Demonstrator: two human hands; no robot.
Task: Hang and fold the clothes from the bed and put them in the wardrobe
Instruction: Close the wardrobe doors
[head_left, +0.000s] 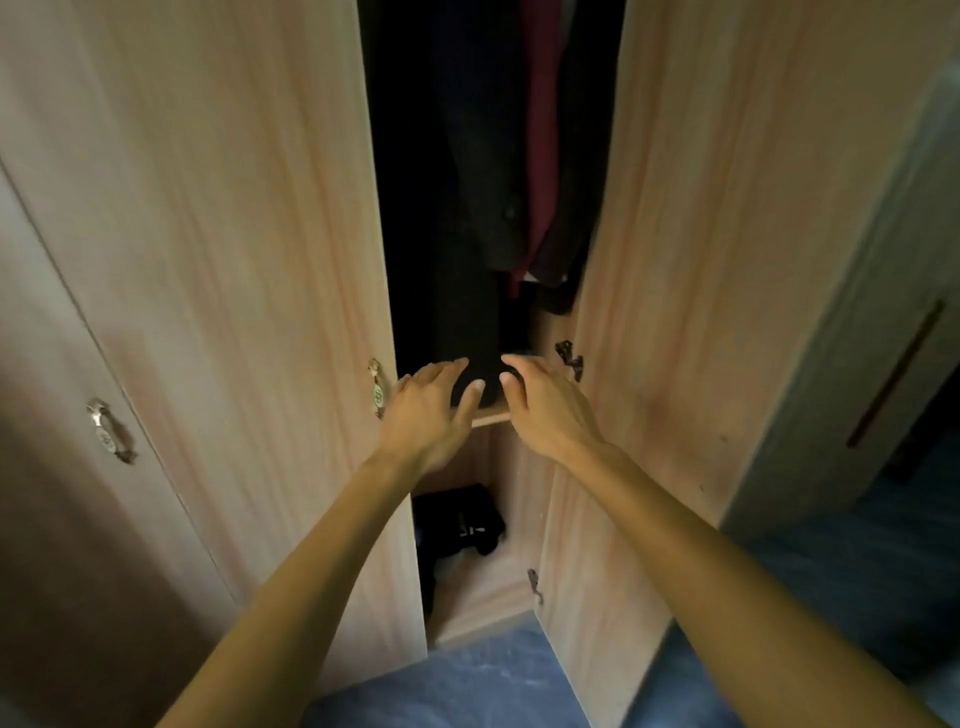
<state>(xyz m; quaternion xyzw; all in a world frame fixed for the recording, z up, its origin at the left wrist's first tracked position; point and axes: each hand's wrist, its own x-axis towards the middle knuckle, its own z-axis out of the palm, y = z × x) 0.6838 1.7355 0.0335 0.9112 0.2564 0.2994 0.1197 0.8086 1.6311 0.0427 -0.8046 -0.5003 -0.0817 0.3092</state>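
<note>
Dark garment (475, 332) being steadied on the wardrobe shelf (491, 417) by two unclenched hands.
The left hand (431, 410) and the right hand (545, 410) are being held with fingers straight, nothing clasped, fingertips being laid against either side of the garment, which is being borne by the shelf between the open left door (208, 260) and right door (675, 260). Above it, a dark jacket (483, 156) and a maroon garment (540, 130) are being kept hanging; below the shelf, a black item (457, 519) is being stored.
</note>
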